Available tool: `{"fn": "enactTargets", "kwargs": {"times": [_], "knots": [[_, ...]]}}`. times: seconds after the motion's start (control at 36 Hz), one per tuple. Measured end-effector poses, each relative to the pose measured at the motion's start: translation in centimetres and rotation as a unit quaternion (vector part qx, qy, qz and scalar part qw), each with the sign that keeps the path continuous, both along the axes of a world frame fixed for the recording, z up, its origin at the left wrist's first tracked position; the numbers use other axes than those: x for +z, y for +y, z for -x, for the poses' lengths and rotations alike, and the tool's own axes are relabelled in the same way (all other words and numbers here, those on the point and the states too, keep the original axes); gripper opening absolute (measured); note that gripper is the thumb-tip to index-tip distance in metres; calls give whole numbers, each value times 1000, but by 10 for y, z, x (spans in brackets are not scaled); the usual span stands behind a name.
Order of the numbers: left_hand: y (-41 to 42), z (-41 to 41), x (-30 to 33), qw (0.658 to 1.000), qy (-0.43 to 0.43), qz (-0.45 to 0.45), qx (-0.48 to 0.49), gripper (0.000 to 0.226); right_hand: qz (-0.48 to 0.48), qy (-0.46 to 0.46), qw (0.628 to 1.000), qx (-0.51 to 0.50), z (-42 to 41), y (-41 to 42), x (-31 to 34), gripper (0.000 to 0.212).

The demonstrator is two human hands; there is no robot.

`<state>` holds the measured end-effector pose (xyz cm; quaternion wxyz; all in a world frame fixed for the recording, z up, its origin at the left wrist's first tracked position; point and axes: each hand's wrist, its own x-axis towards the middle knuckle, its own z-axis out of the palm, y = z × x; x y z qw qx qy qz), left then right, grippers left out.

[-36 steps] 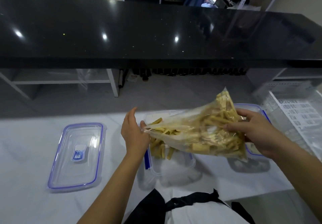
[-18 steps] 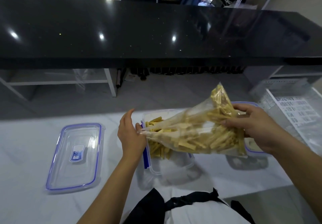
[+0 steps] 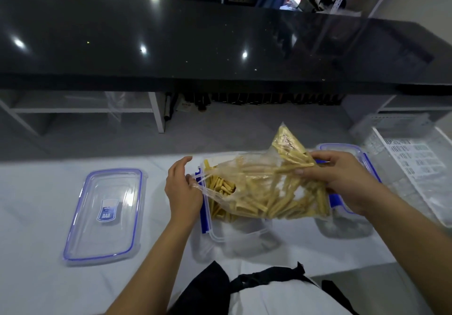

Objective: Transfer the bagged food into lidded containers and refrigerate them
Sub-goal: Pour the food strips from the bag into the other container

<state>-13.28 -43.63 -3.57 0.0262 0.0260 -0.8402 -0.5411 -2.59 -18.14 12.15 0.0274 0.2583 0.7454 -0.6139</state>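
The bag [image 3: 266, 190] of yellow food sticks hangs over the open container [image 3: 234, 231], long axis lying left to right, mouth pointing left and down so pieces slide in. The left hand [image 3: 182, 192] pinches the mouth open; the right hand [image 3: 342, 180] grips the raised closed end, probably squeezing.

A glossy black counter [image 3: 195, 45] ran across the view from 9 to 3 o'clock, catching ceiling lights. Beneath it, at 10 o'clock, stood a white shelf frame [image 3: 156, 111]; dark bottles [image 3: 269, 99] lined the floor at 12. A white perforated basket [image 3: 411, 158] sat at 3 o'clock.
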Motion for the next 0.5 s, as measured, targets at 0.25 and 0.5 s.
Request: {"fn": "enactTargets", "kwargs": {"times": [0.25,0.5], "knots": [[0,1,-3,1000,-10,-14,-5,47,-5,1,1000,26,-6,10,0,24],[1,0,-5,999,-27,-28,2,52,-23,37,999,-16,-1,5,-2,9]]}}
